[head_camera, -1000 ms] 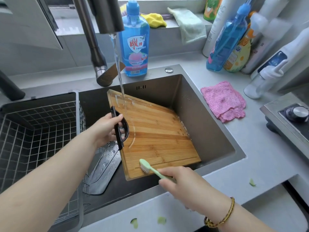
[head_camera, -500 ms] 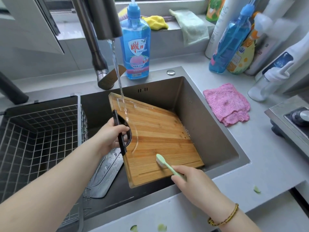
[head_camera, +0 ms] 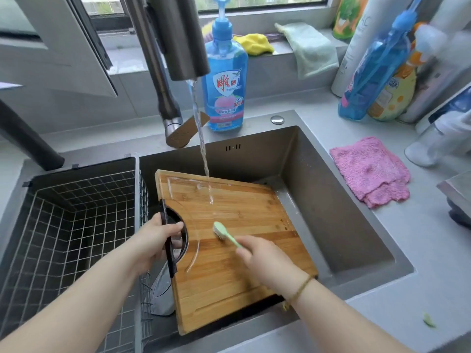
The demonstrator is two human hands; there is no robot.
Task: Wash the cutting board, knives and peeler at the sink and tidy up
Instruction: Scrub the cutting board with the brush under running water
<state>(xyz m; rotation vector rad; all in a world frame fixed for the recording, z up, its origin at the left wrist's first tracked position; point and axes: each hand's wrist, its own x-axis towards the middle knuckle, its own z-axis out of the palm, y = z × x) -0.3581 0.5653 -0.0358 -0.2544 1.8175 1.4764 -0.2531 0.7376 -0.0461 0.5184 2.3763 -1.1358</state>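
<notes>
Over the sink (head_camera: 344, 200) basin, you hold the cutting board (head_camera: 242, 276) slantwise with its wooden face turned up toward you. Your left hand (head_camera: 155, 240) grips the black handle (head_camera: 167, 261) on the board's left edge, with the fingers curled through the rounded cutout and wrapped round the bar. Your right hand (head_camera: 265, 256) is closed round the pale green shaft of a small brush (head_camera: 224, 233). The bristle head is set down on the board's face near its middle, just right of the cutout. A beaded bracelet (head_camera: 300, 289) sits on the right wrist. The faucet (head_camera: 183, 42) stands above the far side of the basin, and its water stream (head_camera: 201, 138) falls onto the board close to the far edge, well apart from the brush head. A wet metal blade (head_camera: 160, 296) lies below the board's left edge, partly hidden by the board and your left forearm; whether it is a knife cannot be told for certain. A wire basket (head_camera: 76, 225) fills the sink section to your left. A blue dish soap bottle (head_camera: 225, 87) stands on the counter behind the basin, beside the faucet. A pink cloth (head_camera: 369, 169) lies on the counter to the right of the sink, with a group of spray bottles (head_camera: 369, 77) behind it. A yellow cloth (head_camera: 254, 43) and a pale green cloth (head_camera: 311, 49) rest on the windowsill. A green scrap (head_camera: 428, 323) lies on the near right counter.
</notes>
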